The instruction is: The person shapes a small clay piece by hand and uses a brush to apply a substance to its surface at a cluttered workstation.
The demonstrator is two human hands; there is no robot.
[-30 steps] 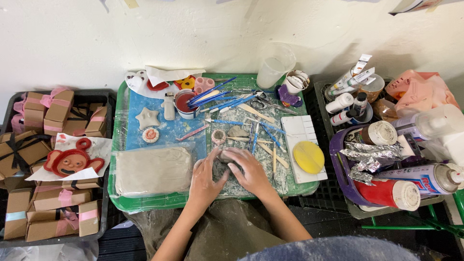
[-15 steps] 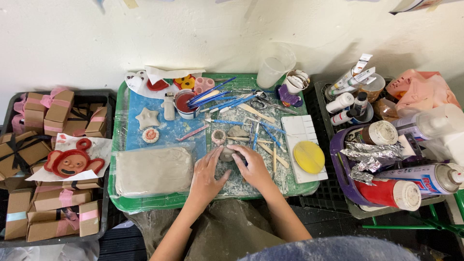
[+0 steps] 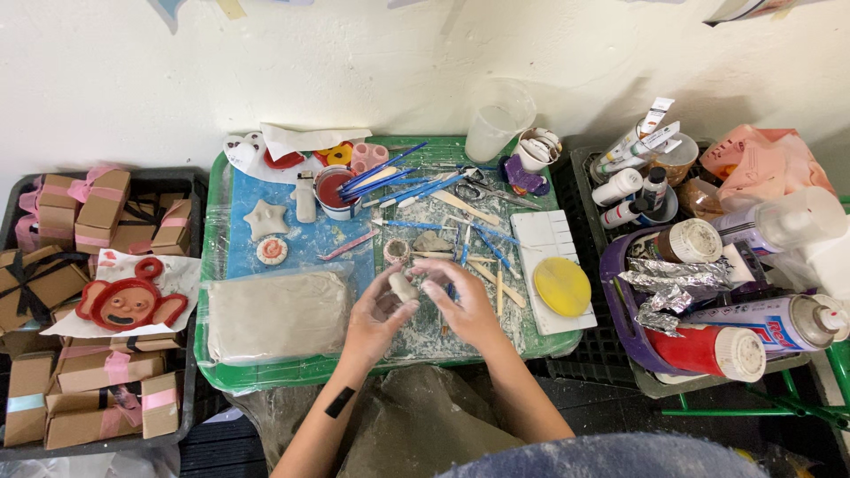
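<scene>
A crowded green tray (image 3: 212, 265) covers the middle of the tabletop, and there's plenty packed around the work: a wrapped slab of grey clay (image 3: 276, 314) sits at the tray's near left corner, a clay star (image 3: 266, 219) lies behind it toward the far left, blue-handled modelling tools (image 3: 390, 181) fan out along the far edge, and a yellow round lid (image 3: 561, 286) rests on the right edge. Wooden sticks (image 3: 496, 283) lie scattered just behind the fingers. Now the hands, over the tray's near edge at the middle: left hand (image 3: 376, 314) and right hand (image 3: 460, 305) are drawn close together, fingers curled, both pinching one small lump of pale clay (image 3: 403, 285) between them, lifted just above the floury surface.
</scene>
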